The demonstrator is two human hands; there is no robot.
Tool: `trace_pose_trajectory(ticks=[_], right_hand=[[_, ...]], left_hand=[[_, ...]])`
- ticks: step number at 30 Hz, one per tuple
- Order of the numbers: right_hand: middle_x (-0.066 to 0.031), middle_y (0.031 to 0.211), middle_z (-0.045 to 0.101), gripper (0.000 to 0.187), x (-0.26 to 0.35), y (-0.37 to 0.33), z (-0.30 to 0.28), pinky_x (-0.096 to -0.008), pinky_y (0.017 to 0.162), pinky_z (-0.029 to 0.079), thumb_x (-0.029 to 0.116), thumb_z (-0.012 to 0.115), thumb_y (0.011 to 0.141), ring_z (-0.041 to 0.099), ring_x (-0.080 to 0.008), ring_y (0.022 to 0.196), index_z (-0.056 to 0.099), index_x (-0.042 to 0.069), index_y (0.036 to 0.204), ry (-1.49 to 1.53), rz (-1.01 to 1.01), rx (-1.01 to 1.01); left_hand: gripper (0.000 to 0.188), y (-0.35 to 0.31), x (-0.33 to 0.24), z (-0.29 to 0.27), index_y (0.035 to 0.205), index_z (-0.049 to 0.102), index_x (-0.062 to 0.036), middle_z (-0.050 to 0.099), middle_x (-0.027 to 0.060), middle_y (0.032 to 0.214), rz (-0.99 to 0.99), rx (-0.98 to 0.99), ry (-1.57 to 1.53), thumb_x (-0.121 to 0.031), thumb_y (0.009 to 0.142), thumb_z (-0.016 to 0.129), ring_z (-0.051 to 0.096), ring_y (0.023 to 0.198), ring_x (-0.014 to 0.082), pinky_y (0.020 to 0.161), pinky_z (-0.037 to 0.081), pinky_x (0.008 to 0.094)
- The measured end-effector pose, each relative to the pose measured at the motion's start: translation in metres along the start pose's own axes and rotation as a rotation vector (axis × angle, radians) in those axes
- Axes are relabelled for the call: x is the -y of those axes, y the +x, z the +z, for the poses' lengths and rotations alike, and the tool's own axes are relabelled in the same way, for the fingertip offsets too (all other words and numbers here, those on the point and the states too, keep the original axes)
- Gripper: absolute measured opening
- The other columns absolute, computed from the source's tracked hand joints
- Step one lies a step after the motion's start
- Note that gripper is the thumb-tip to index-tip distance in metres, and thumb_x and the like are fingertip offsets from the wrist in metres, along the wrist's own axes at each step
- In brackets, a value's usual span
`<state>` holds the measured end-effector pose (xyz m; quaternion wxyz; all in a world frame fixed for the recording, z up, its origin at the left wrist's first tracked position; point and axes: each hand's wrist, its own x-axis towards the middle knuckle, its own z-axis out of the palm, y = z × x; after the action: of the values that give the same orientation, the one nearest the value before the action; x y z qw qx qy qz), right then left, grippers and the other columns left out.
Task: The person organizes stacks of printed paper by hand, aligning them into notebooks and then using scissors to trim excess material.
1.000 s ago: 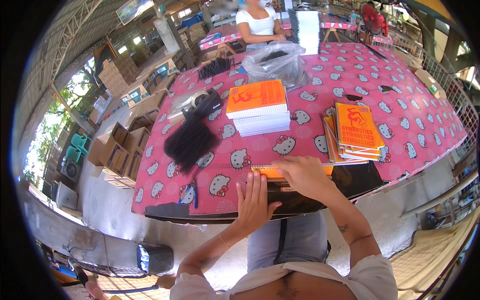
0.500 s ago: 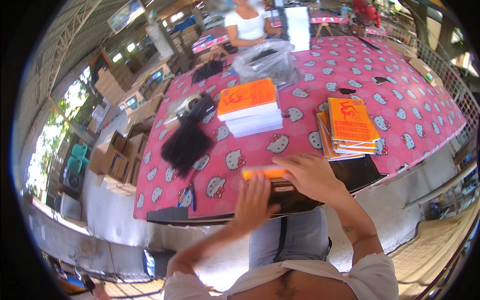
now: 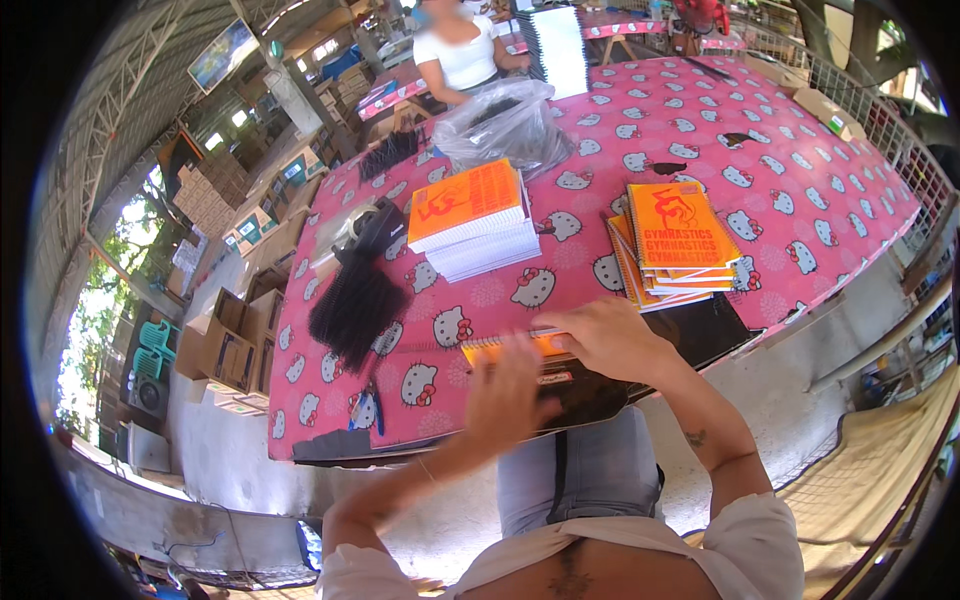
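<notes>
An orange spiral notebook (image 3: 484,349) stands on edge near the table's front, its coil edge up. My right hand (image 3: 615,342) grips its right end, thumb and fingers closed. At its near side, my left hand (image 3: 505,400) is smeared by motion, so its fingers cannot be read. A thin, faint coil (image 3: 432,349) sticks out from the notebook's left end. Beyond it stands a tall stack of orange-covered page blocks (image 3: 480,235). Right of that lies a pile of orange spiral notebooks (image 3: 682,230). A bundle of black plastic coils (image 3: 358,310) and blue-handled pliers (image 3: 367,408) lie to the left.
A black mat (image 3: 700,335) lies along the front edge of the pink patterned table (image 3: 820,210). A black tape dispenser (image 3: 375,232), a clear plastic bag (image 3: 515,140) and more black coils (image 3: 390,155) sit farther back. A person (image 3: 462,55) stands across the table.
The view has shifted slightly, so the table's things appear farther left. My left hand is more blurred, and the faint coil now shows left of the notebook. My right hand keeps its grip.
</notes>
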<state>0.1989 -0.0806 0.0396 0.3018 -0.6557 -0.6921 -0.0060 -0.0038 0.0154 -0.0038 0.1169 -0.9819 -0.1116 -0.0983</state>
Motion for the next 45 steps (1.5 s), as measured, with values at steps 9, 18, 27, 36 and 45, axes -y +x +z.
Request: trace_pose_trajectory(ticks=[9, 18, 27, 36, 45], right_hand=[[-0.0152, 0.113, 0.071, 0.072, -0.007, -0.029, -0.014, -0.0448, 0.098, 0.05, 0.012, 0.079, 0.082, 0.069, -0.0324, 0.104, 0.045, 0.01, 0.145, 0.351, -0.016, -0.259], [-0.0035, 0.088, 0.071, 0.021, -0.02, -0.037, 0.067, -0.0241, 0.07, 0.051, 0.012, 0.075, 0.092, 0.059, -0.0042, 0.078, 0.071, -0.002, 0.107, 0.998, 0.185, -0.308], [-0.0038, 0.08, 0.069, 0.022, -0.015, -0.03, 0.07, -0.0251, 0.064, 0.049, 0.01, 0.075, 0.09, 0.058, -0.0053, 0.071, 0.07, 0.002, 0.11, 0.909, 0.159, -0.267], [-0.015, 0.084, 0.066, 0.027, -0.029, -0.034, 0.051, -0.0331, 0.066, 0.047, 0.013, 0.061, 0.098, 0.059, -0.0208, 0.067, 0.065, 0.003, 0.124, 0.714, 0.073, 0.001], [-0.0209, 0.075, 0.058, 0.025, -0.022, -0.032, 0.056, -0.0375, 0.061, 0.046, 0.012, 0.066, 0.092, 0.057, -0.032, 0.062, 0.065, 0.002, 0.115, 0.755, -0.016, -0.177]], left_hand=[[0.087, -0.008, -0.003, 0.002, 0.147, 0.039, 0.0067, 0.04, 0.0279, 0.152, 0.074, 0.005, 0.121, -0.057, 0.091, 0.057, 0.037, 0.144, 0.0406, 0.114, 0.027, 0.0616], [0.092, 0.043, 0.007, -0.036, 0.147, 0.04, 0.005, 0.043, 0.0268, 0.149, -0.094, -0.15, 0.186, -0.057, 0.084, 0.066, 0.039, 0.142, 0.0398, 0.115, 0.027, 0.0608], [0.09, 0.048, 0.022, -0.027, 0.146, 0.043, 0.0065, 0.038, 0.0287, 0.154, -0.206, -0.212, 0.264, -0.063, 0.089, 0.054, 0.032, 0.147, 0.041, 0.117, 0.021, 0.0614], [0.078, -0.017, -0.021, 0.035, 0.148, 0.031, 0.0141, 0.033, 0.0369, 0.153, 0.246, -0.18, -0.137, -0.046, 0.1, 0.049, 0.026, 0.148, 0.0492, 0.118, 0.017, 0.0639], [0.084, 0.035, -0.003, -0.003, 0.149, 0.031, 0.0127, 0.031, 0.0341, 0.156, 0.044, -0.24, -0.028, -0.054, 0.1, 0.046, 0.026, 0.148, 0.0487, 0.118, 0.012, 0.065]])
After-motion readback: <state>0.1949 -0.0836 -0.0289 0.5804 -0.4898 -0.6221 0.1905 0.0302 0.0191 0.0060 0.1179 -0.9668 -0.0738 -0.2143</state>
